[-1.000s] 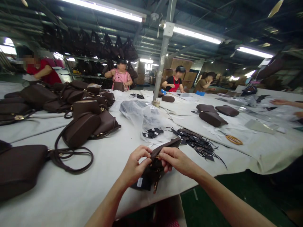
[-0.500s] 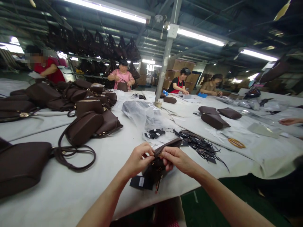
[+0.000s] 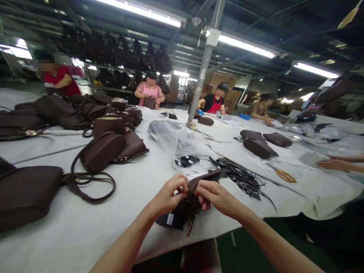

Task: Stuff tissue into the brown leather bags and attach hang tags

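Note:
At the front edge of the table, a small dark brown leather handbag (image 3: 209, 176) with gold-coloured hardware lies between my hands. My left hand (image 3: 171, 192) pinches the bag's edge near its metal fittings. Close beside it, my right hand (image 3: 217, 195) is closed on the same part, fingertips bent inward. What exactly lies under the fingertips is too small to make out. A black hang tag (image 3: 170, 220) with a white label rests under my left wrist, by the bag. A zip pull or tassel (image 3: 191, 223) dangles toward the table edge.
Brown handbags (image 3: 102, 151) are heaped on the left. Ahead lie a clear plastic bag (image 3: 167, 136) and a pile of black tags (image 3: 239, 174). Yellow-handled scissors (image 3: 285, 176) and brown pouches (image 3: 260, 148) are on the right. A co-worker's hands (image 3: 332, 163) reach in; a post (image 3: 200, 83) stands behind.
The view has shifted slightly. My hands keep their hold on the bag with little movement. At the right, a co-worker's hands have reached farther in over the table.

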Available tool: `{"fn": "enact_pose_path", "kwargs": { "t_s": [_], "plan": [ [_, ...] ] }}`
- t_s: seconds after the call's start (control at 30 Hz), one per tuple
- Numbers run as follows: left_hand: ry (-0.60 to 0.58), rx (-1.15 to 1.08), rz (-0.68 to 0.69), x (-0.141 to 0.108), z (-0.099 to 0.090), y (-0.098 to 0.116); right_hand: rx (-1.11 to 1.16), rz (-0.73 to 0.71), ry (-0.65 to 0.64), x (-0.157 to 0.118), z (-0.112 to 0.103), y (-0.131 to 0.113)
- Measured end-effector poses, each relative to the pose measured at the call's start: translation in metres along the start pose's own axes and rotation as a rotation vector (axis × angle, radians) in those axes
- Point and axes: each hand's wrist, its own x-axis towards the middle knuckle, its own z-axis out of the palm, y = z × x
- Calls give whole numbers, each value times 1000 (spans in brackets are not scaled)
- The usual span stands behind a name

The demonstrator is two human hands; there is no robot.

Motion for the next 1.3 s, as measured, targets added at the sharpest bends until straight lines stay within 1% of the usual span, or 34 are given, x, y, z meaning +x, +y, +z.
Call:
{"fn": "enact_pose_path", "kwargs": {
  "t_s": [0.07,0.13,0.23,0.27,0.33,0.43,0.57,0.7,0.83,0.93,0.97,1.03,1.13,1.23,1.3],
  "plan": [
    [90,6,3,-4,6,-1,-15,-2,7,1,1,0],
    [135,-69,-63,-8,10,0,-31,-4,7,1,2,-1],
    [95,-252,-206,-11,12,5,-47,0,10,1,2,-3],
    [80,-293,-226,-10,13,8,-47,5,15,1,2,-3],
    [101,-342,-238,-9,15,12,-39,15,29,1,2,-3],
    [207,-431,-276,-7,21,12,3,24,37,1,3,-3],
    [334,-498,-291,-10,26,-1,100,70,34,3,5,-4],
    [405,-526,-288,-12,27,-11,150,116,116,3,9,-5],
    [406,-606,-300,-10,27,-15,104,87,223,1,11,-6],
    [400,-647,-296,-8,29,-18,61,78,318,0,8,-9],
    [399,-648,-291,-9,30,-20,52,84,332,0,7,-11],
    [401,-639,-273,-10,32,-23,61,100,314,-1,6,-14],
    [405,-646,-238,-13,35,-27,90,76,234,-1,8,-17],
    [397,-685,-199,-16,36,-30,-22,1,168,1,13,-17],
    [393,-682,-166,-18,37,-29,-101,-6,155,3,14,-16]
  ]
}}
